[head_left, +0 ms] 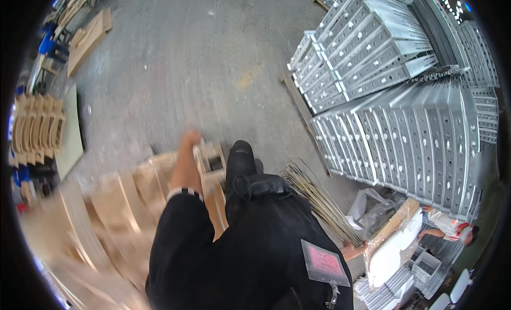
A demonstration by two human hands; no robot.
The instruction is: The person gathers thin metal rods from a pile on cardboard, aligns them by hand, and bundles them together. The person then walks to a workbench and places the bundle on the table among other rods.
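Note:
My left hand (192, 135) reaches forward beside a light wooden frame (213, 160) with a square opening. Its fingers are small and smeared, and I cannot tell whether they touch the frame. Low on the right, my right hand (353, 250) is partly hidden by my black clothing. It is close to a plastic-wrapped stack of boards with a brown edge (396, 225); contact and finger position are unclear. A bundle of long thin rods (316, 198) lies on the floor between my legs and that stack.
Curved wooden parts (130, 201) fill the lower left. Tall stacks of perforated grey metal pieces (394, 139) stand on pallets at the right. Another person (450, 225) is beyond the wrapped boards. A pale green panel (70, 131) and slatted wooden pieces (37, 126) are at the far left.

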